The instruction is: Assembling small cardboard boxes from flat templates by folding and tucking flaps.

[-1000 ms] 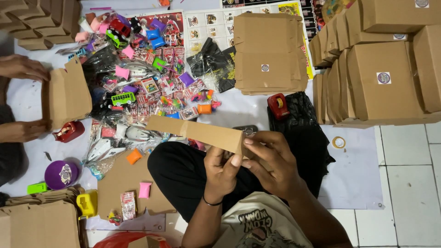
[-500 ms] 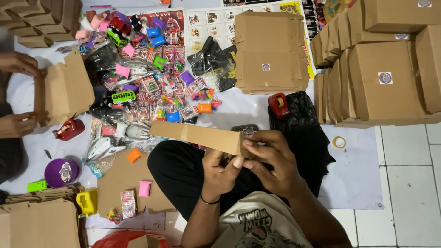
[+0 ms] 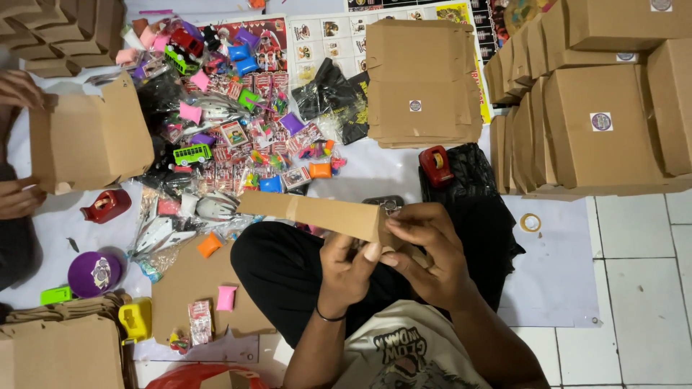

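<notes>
I sit cross-legged on the floor and hold a flat brown cardboard box blank over my lap, its long side pointing left. My left hand grips its near end from below, thumb up against the edge. My right hand closes over the same end from the right. Both hands touch the cardboard and each other.
A pile of small colourful toys and packets lies ahead. A stack of flat cardboard blanks and a red tape dispenser sit beyond my knees. Assembled boxes stand at right. Another person's hands hold a box at left.
The cardboard blank has dropped slightly and tilted a little in my hands. The other person's box at left has shifted a bit.
</notes>
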